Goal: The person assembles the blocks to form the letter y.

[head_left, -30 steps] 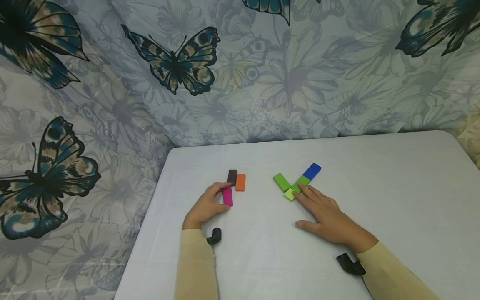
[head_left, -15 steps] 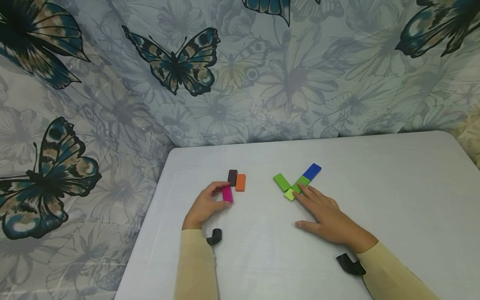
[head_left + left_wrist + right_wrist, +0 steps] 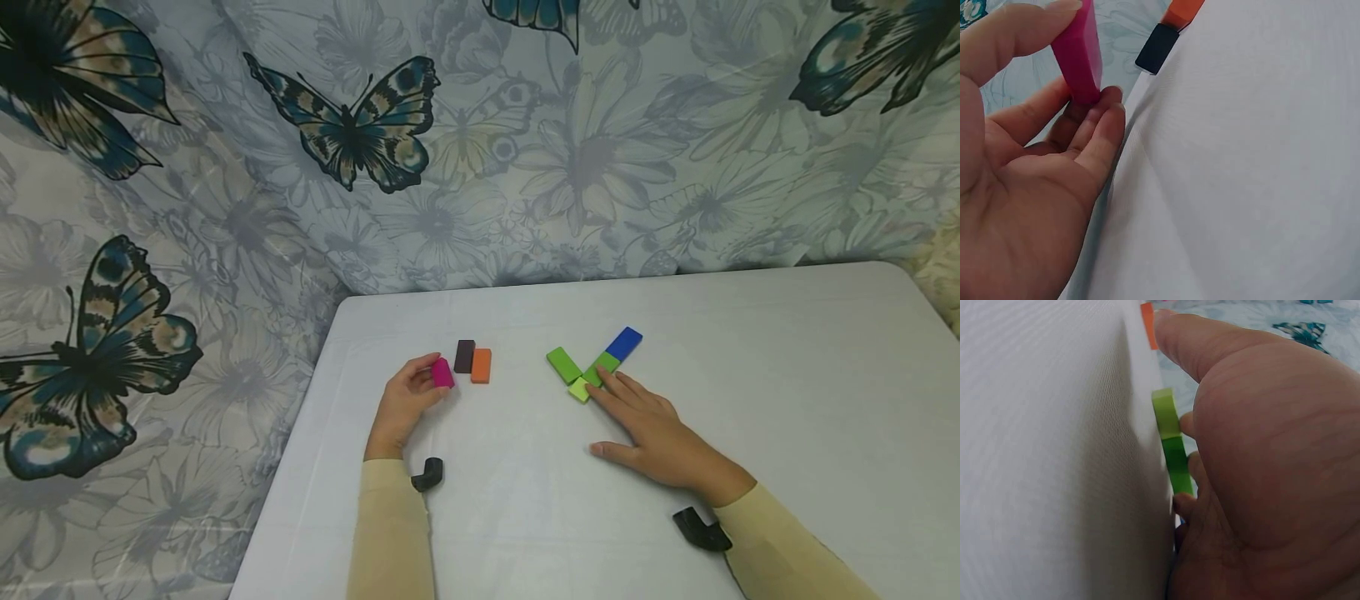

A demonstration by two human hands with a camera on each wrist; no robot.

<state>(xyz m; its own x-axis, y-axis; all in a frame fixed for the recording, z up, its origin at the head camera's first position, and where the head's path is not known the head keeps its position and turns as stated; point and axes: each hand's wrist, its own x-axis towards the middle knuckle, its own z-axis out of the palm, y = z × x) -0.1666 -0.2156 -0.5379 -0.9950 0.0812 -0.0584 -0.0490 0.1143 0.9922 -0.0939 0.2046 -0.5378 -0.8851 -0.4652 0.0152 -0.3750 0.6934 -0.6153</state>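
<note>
My left hand [image 3: 401, 407] pinches a magenta block [image 3: 443, 373] between thumb and fingers; in the left wrist view the magenta block [image 3: 1080, 56] is held up at its two ends. Just right of it, a dark brown block [image 3: 465, 357] and an orange block [image 3: 482, 366] lie side by side. My right hand [image 3: 656, 432] is spread, its fingertips touching a green block [image 3: 601, 368] and a lime block [image 3: 579, 389]. A blue block [image 3: 624, 342] continues the line from the green one, and another green block [image 3: 563, 363] slants off to the left.
The blocks lie on a white-covered table [image 3: 525, 517]. Behind and left of it hangs a butterfly-and-flower patterned cloth [image 3: 480, 208]. Black wrist mounts [image 3: 702, 529] sit on both forearms.
The magenta block has been drawn away from the dark brown block, up and to the left, in my left hand's pinch. My right hand and its blocks stay where they were.
</note>
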